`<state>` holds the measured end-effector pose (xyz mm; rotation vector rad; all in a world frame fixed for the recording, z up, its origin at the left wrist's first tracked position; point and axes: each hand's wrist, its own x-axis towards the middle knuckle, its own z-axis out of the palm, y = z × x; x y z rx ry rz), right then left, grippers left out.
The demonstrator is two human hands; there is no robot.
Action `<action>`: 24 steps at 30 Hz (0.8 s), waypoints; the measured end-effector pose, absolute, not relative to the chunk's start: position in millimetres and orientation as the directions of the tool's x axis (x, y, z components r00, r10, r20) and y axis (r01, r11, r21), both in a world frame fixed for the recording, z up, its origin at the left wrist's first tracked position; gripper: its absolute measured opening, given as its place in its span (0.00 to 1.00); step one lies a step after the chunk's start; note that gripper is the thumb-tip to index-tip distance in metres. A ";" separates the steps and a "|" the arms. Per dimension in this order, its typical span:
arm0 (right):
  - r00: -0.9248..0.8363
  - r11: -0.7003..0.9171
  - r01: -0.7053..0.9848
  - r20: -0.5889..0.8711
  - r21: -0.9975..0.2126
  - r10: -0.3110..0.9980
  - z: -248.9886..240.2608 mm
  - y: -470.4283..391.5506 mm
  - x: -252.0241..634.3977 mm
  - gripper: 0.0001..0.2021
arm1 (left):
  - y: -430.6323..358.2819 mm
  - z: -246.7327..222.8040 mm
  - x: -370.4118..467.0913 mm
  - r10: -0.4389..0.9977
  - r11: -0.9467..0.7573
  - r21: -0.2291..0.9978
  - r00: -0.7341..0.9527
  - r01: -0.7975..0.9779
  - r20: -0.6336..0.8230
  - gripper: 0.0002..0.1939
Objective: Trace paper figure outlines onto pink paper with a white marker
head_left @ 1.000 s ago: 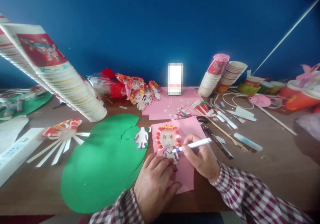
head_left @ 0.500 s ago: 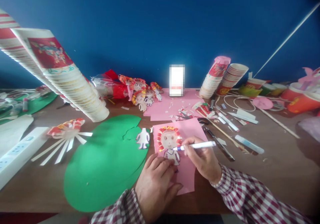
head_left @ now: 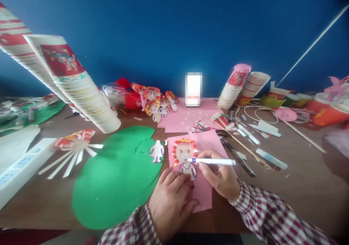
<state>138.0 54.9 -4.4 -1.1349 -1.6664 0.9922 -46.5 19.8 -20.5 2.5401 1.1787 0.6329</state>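
Note:
A white marker (head_left: 215, 161) is pinched in my right hand (head_left: 222, 176), its purple tip at the mouth area of a paper doll's face (head_left: 184, 153). Red and yellow curled paper rings that face like hair. Below it lies the doll's white paper body (head_left: 187, 170), outlined in purple. My left hand (head_left: 171, 201) rests flat, fingers stretched out, over the lower part of the body and the pink paper sheet (head_left: 205, 197) underneath. Just left of the sheet, a second white paper body cutout (head_left: 157, 151) lies on a green paper leaf shape (head_left: 114, 186).
Tall stacks of paper cups (head_left: 84, 92) lean at the left, near a white power strip (head_left: 24, 168). Finished paper dolls (head_left: 154, 101) are piled at the back. Scissors (head_left: 222, 133), pens and a glue tube (head_left: 271, 159) lie on the right, with shorter cup stacks (head_left: 233, 88) behind.
The marker tip has moved slightly up and left, from beneath the doll's chin to its mouth area. My left hand stays in place. The view has shifted a little.

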 end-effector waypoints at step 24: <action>-0.158 0.286 0.427 0.240 -0.858 0.958 -4.8 57.4 141.3 0.04 | 20.9 -20.0 -46.5 0.774 -0.629 0.429 0.575 0.649 0.265 0.16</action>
